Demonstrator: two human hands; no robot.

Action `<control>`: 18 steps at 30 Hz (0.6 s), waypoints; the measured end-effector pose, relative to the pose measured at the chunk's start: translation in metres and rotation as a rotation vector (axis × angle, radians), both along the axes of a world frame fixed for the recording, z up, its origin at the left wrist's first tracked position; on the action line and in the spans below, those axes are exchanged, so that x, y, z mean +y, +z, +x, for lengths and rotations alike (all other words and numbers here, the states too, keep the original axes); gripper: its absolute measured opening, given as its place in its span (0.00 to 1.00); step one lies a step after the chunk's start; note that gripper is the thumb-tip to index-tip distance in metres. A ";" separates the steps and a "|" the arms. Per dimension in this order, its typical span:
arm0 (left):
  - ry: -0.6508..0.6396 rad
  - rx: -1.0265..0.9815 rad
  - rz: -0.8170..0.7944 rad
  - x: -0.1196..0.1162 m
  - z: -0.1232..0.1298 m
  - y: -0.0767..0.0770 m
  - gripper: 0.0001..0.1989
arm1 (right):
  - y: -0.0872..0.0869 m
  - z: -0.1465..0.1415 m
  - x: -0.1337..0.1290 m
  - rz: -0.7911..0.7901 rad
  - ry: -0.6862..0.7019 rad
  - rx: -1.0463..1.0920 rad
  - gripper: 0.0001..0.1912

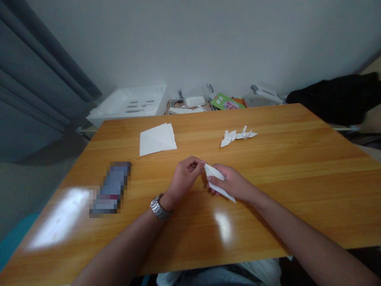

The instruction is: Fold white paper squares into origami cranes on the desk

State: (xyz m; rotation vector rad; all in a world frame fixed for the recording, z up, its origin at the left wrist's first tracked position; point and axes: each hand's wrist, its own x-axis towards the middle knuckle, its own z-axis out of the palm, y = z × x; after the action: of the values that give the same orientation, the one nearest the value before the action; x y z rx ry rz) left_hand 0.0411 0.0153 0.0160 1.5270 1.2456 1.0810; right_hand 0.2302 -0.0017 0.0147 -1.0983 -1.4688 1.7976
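Observation:
A narrow piece of folded white paper [214,174] is held between my hands, above the near middle of the wooden table. My right hand [230,182] grips its body, thumb on top and fingers underneath. At the paper's upper left tip, my left hand [188,172] pinches with thumb and forefinger. A metal-band watch [160,207] is on my left wrist. Beyond my right hand stand two folded paper cranes [228,138], close together. To the far left of them lies a small stack of white paper sheets [157,140].
A pixelated phone-like object [111,188] lies on the table [297,159] at left. Past the far edge are a white plastic tray [131,99], a green booklet [226,102] and assorted items. A dark cloth heap [333,97] sits at far right, a grey curtain [35,71] at left.

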 end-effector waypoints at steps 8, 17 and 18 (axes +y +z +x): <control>-0.009 0.012 0.004 0.000 0.000 -0.001 0.14 | -0.003 0.000 0.001 -0.004 0.006 0.010 0.21; -0.043 -0.137 -0.071 0.001 0.000 -0.004 0.15 | -0.006 0.000 0.001 -0.032 -0.051 0.064 0.21; -0.055 -0.141 -0.070 0.001 0.000 -0.004 0.14 | -0.007 0.000 0.001 -0.030 -0.049 0.065 0.20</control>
State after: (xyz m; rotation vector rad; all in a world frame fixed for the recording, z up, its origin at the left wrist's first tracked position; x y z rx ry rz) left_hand 0.0413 0.0162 0.0122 1.3995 1.1270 1.0784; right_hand 0.2300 -0.0002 0.0081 -1.0709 -1.3694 1.8093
